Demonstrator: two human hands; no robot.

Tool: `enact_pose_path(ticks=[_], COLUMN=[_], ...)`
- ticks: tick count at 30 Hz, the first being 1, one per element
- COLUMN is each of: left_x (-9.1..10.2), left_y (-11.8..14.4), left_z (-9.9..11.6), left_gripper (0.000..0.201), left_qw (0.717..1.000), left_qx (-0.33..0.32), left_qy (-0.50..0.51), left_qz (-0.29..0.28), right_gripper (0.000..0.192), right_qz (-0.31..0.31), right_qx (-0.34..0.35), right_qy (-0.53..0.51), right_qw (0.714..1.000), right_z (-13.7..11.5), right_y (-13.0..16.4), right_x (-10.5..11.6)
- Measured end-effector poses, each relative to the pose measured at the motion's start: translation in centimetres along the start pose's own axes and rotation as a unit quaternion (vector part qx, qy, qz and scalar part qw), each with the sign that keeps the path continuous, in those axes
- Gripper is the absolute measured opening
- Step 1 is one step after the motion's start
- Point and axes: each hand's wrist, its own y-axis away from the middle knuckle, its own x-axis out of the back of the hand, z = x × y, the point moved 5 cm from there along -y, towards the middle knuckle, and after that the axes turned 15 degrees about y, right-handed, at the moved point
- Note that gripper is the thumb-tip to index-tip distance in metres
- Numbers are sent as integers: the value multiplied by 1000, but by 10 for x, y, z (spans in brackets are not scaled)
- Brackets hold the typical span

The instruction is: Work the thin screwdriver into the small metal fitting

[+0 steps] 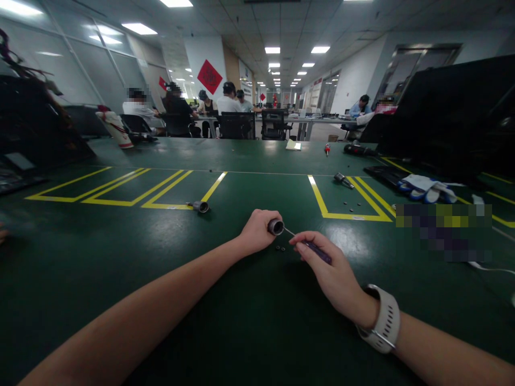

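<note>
- Your left hand is closed in a firm grip around a small grey metal cylinder, holding it just above the green bench with its open end turned toward your right side.
- Your right hand has a narrow pinch grip on a thin screwdriver with a dark purple handle; its slim shaft points up and left, and the tip meets the mouth of the cylinder.
- Whether the tip sits inside the opening or only touches the rim is hard to tell from this angle.
- Two tiny dark rings, possibly washers or nuts, lie on the bench just below the cylinder, between your two hands.
- A white watch is strapped on your right wrist.
- A second grey cylinder lies on its side farther out to the left, on a yellow line marked on the bench.
- Inside the yellow outline ahead and to the right there is another small metal piece, with a few dark specks near it.
- A pair of white and blue gloves lies well to the right.
- A red-handled tool and a pale pad sit near the far edge of the bench.
- Other people sit at desks far behind, well apart from you.
</note>
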Motion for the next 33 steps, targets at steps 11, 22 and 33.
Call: enact_pose_path(ticks=[11,22,33], left_x=[-1,-2,1], left_y=[2,1,2], left_z=[3,2,5], left_gripper=[3,8,7], left_qw=[1000,1000,1000], left_qx=[-15,-6,-13], left_qy=[-3,12,-13], left_qz=[-10,-13,-9], right_gripper=[13,11,11], right_qz=[-26,7,21], right_qx=[63,51,22], right_qy=[-12,-31,-28], right_qw=[998,998,999], right_z=[-5,-5,2], right_y=[0,2,0], right_x=[-2,4,3])
